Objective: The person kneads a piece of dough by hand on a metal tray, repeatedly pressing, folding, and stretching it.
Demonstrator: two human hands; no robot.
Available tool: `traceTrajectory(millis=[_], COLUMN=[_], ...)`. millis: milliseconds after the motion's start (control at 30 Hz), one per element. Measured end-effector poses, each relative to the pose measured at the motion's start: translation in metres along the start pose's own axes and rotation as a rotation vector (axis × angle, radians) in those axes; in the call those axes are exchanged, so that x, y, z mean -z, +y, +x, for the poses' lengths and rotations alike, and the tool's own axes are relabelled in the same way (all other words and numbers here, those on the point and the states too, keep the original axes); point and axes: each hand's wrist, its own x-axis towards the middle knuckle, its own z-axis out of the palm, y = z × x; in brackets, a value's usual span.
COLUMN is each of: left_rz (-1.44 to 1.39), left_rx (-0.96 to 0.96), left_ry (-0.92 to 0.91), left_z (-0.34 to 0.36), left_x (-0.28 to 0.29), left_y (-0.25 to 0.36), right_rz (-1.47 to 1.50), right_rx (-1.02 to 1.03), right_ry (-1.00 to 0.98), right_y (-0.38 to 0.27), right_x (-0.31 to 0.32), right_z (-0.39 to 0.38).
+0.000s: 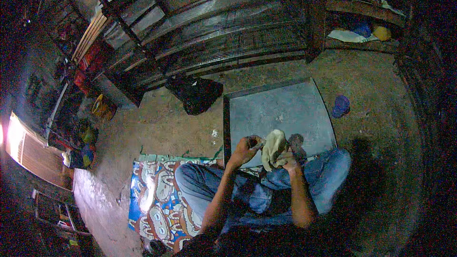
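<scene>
A pale, soft-looking lump (273, 148), clay- or dough-like, is held up over the near edge of a grey board (281, 104) with a dark raised rim. My right hand (289, 160) grips its lower right side, the fingers closed on it. A narrow strand of the same pale stuff hangs from its lower end. Just left of the lump is my left hand (246, 150), its fingers curled together and pointing toward it. Whether those fingers hold a small piece cannot be made out. A dark patch beside my right hand looks like a shadow on the board.
My crossed legs in jeans (328, 176) border the board's near side. A patterned mat (162, 204) lies at left. Beyond are a black bag (197, 96) and a slatted wooden bench (228, 38). A purple crumpled object (341, 106) sits on the floor right of the board.
</scene>
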Motion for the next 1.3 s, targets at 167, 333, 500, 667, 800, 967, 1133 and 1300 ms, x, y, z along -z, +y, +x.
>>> traceTrajectory(millis=[167,333,500,667,800,967,1133,1300], left_rz=[-0.074,0.084,0.267,0.141,-0.248,-0.578,-0.578,-0.313], left_rx=[-0.144,-0.077,-0.143,-0.027,0.060,0.148,0.143,0.004], left_ry=[0.089,0.110,0.051,-0.029,-0.100,-0.091,0.056,0.421], left_z=[-0.002,0.002,-0.001,-0.005,-0.008,-0.009,-0.011,-0.018], left_x=[-0.007,-0.005,-0.001,-0.005,-0.007,-0.009,-0.007,0.034], left_y=[-0.006,-0.006,-0.004,-0.029,-0.027,-0.007,-0.024,-0.074], right_rz=[-0.006,-0.016,-0.031,-0.017,-0.032,-0.049,-0.054,-0.084], right_rx=[-0.002,0.000,-0.002,-0.002,0.000,0.014,0.002,0.002], right_ry=[0.003,0.001,-0.001,-0.014,-0.008,0.004,-0.003,-0.019], right_y=[0.003,0.003,-0.001,0.008,0.007,0.004,0.014,0.027], right_x=[0.004,0.007,0.011,0.005,0.009,0.017,0.013,0.020], right_z=[0.002,0.002,0.006,0.010,0.009,0.007,0.004,0.003])
